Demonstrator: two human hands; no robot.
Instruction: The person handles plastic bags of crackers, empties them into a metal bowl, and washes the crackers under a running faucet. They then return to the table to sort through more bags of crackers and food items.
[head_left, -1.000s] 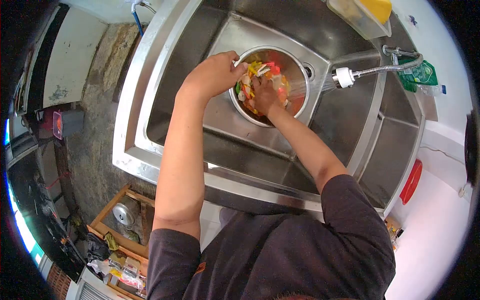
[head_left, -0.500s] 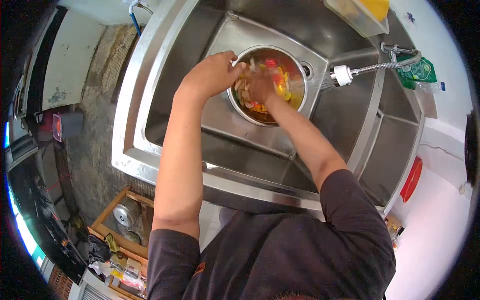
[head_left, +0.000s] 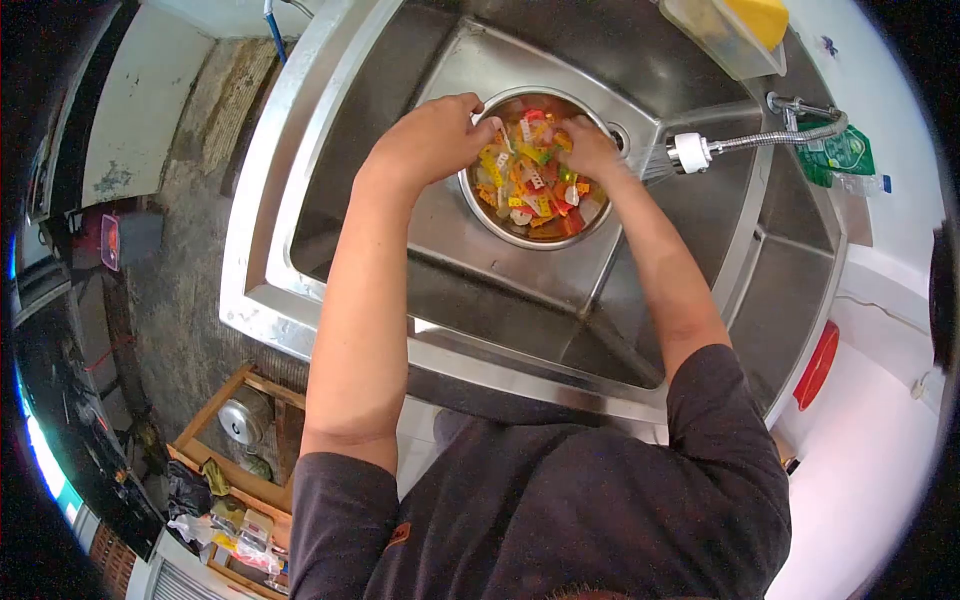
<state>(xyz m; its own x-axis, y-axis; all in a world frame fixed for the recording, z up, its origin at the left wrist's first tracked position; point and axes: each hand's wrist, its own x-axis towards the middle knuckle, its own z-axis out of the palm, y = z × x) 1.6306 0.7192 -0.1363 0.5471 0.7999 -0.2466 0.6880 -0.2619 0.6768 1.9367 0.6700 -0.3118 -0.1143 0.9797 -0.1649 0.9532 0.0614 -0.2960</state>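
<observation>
A round metal bowl stands in the steel sink, filled with water and many small colourful pieces in yellow, red, orange, green and white. Some of them look like flat plastic strips with rows of holes. At the bowl's left edge, my left hand is closed on the rim, its thumb toward the inside. My right hand reaches into the right side of the bowl; its fingers look spread and partly under water, with no piece visibly gripped.
Right of the bowl, a white spray head on a flexible metal hose sprays water toward it. A drain hole lies beside the bowl. A clear plastic container with something yellow stands at the far sink edge. A green package lies behind the tap.
My right hand has moved from the middle of the bowl to its right side, uncovering the pieces. My left hand stays on the rim.
</observation>
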